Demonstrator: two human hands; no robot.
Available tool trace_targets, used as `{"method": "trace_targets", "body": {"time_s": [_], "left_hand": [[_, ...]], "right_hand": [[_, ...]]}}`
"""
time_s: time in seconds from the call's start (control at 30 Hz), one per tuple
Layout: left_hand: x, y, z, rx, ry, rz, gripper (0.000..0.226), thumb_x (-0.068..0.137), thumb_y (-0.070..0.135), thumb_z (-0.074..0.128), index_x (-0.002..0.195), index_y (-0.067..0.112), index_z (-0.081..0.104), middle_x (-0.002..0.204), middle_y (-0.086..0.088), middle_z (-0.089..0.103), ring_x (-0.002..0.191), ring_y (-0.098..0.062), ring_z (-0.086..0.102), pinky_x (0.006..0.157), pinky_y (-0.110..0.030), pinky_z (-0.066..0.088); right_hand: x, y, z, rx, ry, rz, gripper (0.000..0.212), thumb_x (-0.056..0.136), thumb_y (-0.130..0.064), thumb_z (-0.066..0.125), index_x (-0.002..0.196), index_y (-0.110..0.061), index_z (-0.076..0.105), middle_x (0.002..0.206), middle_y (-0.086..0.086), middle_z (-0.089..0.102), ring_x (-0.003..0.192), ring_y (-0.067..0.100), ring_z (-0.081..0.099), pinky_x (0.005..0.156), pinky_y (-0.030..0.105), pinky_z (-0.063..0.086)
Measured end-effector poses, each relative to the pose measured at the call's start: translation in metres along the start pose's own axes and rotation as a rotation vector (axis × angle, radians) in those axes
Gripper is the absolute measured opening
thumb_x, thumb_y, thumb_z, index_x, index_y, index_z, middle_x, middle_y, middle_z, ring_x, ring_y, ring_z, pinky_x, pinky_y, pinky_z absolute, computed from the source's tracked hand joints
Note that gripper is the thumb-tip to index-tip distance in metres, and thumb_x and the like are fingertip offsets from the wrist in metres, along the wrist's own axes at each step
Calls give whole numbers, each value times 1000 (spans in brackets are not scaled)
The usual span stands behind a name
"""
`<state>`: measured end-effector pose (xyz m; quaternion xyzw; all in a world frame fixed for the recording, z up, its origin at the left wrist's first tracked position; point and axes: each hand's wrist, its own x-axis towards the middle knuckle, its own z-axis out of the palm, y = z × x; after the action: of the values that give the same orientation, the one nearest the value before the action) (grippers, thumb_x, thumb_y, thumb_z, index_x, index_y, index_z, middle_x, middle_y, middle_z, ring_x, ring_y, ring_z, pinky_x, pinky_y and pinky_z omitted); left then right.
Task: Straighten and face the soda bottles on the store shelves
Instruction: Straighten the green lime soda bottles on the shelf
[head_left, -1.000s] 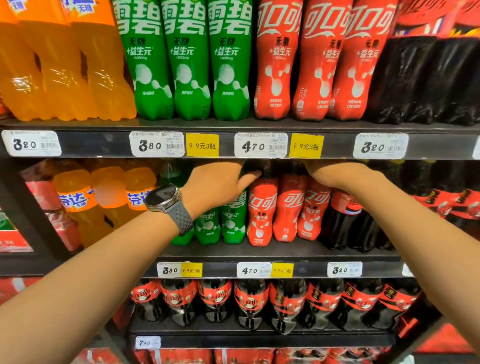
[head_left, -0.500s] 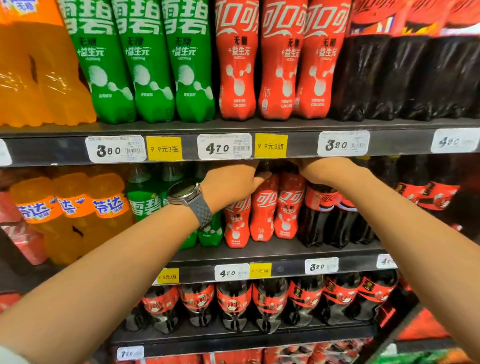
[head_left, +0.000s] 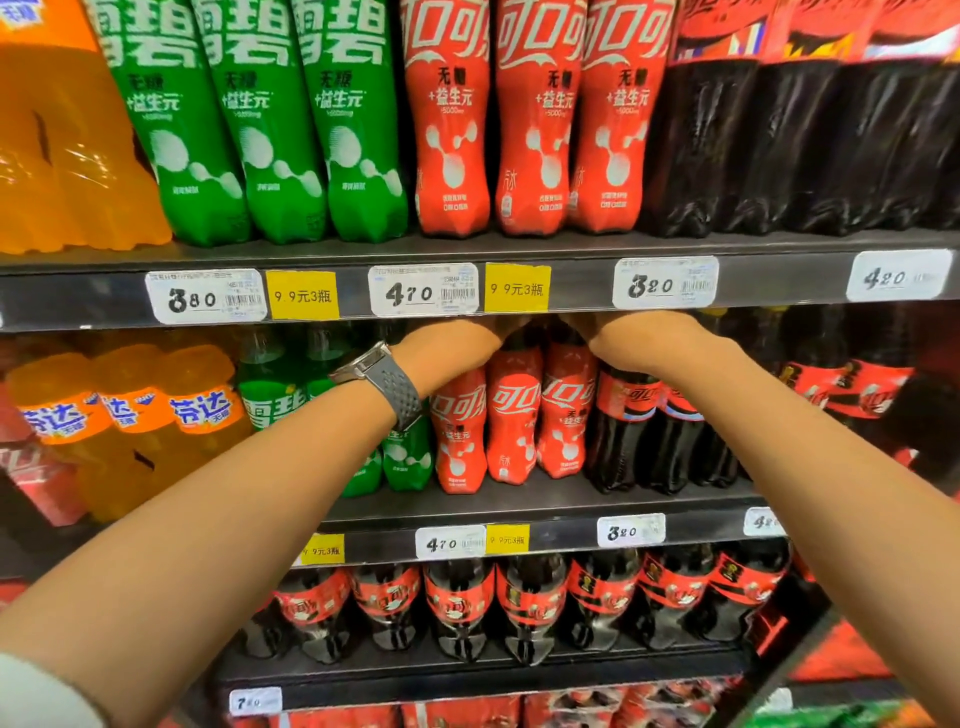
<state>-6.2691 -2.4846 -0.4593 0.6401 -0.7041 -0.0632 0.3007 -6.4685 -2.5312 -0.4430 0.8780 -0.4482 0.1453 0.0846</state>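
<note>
Though the left hand (head_left: 457, 345) and right hand (head_left: 641, 340) reach over the red bottles (head_left: 511, 415) on the middle shelf (head_left: 545, 501), fingers hidden so grip cannot be told, that trio stands staggered, judged unfinished; upper rows (head_left: 535, 130) look faced.

Bottles (head_left: 511, 415) stand in rows on stacked shelves (head_left: 571, 496).

Fingers of hands (head_left: 454, 347) (head_left: 649, 340) and caps of red bottles (head_left: 511, 415) apparently behind price rail (head_left: 579, 288); grasp unclear
</note>
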Motion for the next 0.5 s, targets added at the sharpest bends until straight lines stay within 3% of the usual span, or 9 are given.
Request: {"method": "trace_targets", "body": {"time_s": [0.1, 0.2, 0.3, 0.5], "left_hand": [[1, -1, 0, -6, -16, -26, 66, 94, 57, 43, 151, 31, 24, 159, 5, 17, 145, -18, 20, 117, -33, 11], [1, 1, 1, -29, 5, 8, 61, 96, 51, 45, 150, 29, 27, 158, 4, 21, 144, -18, 23, 113, -28, 11], [1, 2, 1, -3, 19, 13, 55, 98, 47, 44, 148, 29, 30, 157, 2, 25, 142, -20, 27, 111, -27, 15], [2, 5, -2, 67, -21, 25, 49, 102, 37, 41, 148, 22, 32, 158, -2, 24, 142, -21, 25, 112, -25, 13]], "right_hand": [[0, -3, -5, 138, 97, 77, 51, 97, -43, 42, 144, -26, 34, 154, 5, 28, 138, 28, 28, 113, 43, 23], [-1, -3, -4, -4, 9, 37, 45, 100, -30, 38, 144, -22, 35, 153, 10, 29, 137, 32, 30, 111, 44, 27], [-5, -1, -3, -11, -89, 88, 44, 98, -22, 38, 141, -19, 39, 146, 13, 39, 129, 35, 40, 103, 43, 37], [-10, 3, 2, 7, 10, 68, 43, 93, -20, 46, 136, -19, 44, 140, 16, 45, 120, 37, 46, 90, 40, 42]]}}
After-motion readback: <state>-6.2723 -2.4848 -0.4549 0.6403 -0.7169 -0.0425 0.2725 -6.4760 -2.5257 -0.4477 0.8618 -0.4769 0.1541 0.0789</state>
